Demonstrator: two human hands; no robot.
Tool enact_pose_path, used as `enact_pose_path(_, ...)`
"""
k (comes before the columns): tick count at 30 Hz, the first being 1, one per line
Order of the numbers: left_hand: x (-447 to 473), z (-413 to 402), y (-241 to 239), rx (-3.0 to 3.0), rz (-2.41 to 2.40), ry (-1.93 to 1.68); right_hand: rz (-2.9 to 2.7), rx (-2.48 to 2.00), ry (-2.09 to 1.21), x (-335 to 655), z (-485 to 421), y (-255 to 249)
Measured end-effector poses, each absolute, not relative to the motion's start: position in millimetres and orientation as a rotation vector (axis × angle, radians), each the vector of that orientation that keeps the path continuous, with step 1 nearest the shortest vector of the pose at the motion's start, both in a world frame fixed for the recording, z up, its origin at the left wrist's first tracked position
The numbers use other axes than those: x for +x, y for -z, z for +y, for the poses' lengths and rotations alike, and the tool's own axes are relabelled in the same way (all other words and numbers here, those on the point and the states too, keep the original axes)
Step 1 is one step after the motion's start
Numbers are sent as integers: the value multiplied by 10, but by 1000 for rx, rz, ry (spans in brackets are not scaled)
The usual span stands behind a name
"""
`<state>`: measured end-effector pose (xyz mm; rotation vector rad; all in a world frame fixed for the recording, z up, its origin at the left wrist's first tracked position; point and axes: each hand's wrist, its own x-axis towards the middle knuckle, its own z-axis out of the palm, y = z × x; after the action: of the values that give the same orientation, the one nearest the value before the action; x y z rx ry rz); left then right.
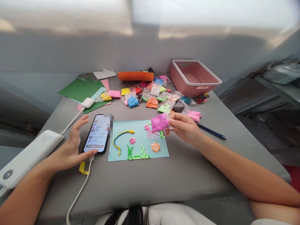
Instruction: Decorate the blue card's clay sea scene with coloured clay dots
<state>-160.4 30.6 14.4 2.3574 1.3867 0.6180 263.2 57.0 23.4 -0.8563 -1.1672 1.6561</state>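
Note:
My right hand (pixel 184 126) pinches a small clear bag of purple clay (pixel 160 122) by its edge, holding it over the upper right corner of a light blue sheet (pixel 138 128). On that sheet are clay figures: a yellow and blue eel-like strip (pixel 114 142), a pink octopus-like shape (pixel 147 127), a small pink figure (pixel 132 141), an orange turtle (pixel 155 147) and green seaweed (pixel 142 151). My left hand (pixel 76 143) is spread beside a lit phone (pixel 96 134), its thumb at the phone's lower edge. A white cable runs from the phone's bottom end.
Behind the sheet lie several bags of coloured clay (pixel 152 102). A pink bin (pixel 194 78) stands back right, an orange pouch (pixel 135 76) at the back. Green paper (pixel 79 89) lies back left. A white power bank (pixel 30 156) sits left, a dark pen (pixel 212 131) right.

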Motion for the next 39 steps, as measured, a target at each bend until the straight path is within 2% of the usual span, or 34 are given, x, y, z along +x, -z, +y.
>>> enact_pose_path(5,-1522,347,-135,2318,1555,-650,-1180,-862,-1649,2633,578,-229)
enact_pose_path(10,-1321,344,-246,2138,1906,-1030,-1207,-853,-1640,2640,566,-233)
enact_pose_path(13,-1228,253,-336,2023,1942,-1179,-1240,-842,-1625,2648,562,-228)
enact_pose_path(18,-1003,34,-472,2111,1776,-1121,-1357,-842,-1566,2618,527,-215)
enact_pose_path(24,-402,-110,-617,2432,1102,-753,-1690,-802,-1456,2455,324,-285)
enact_pose_path(27,-113,-106,-652,2411,980,-643,-1899,-742,-1269,2382,212,-317)
enact_pose_path(31,111,-44,-644,2319,969,-503,-2101,-655,-860,2341,127,-285)
enact_pose_path(35,192,26,-607,2272,1039,-501,-2173,-601,-531,2324,106,-224)
enact_pose_path(39,207,59,-576,2307,1064,-534,-2196,-542,-354,2304,93,-210)
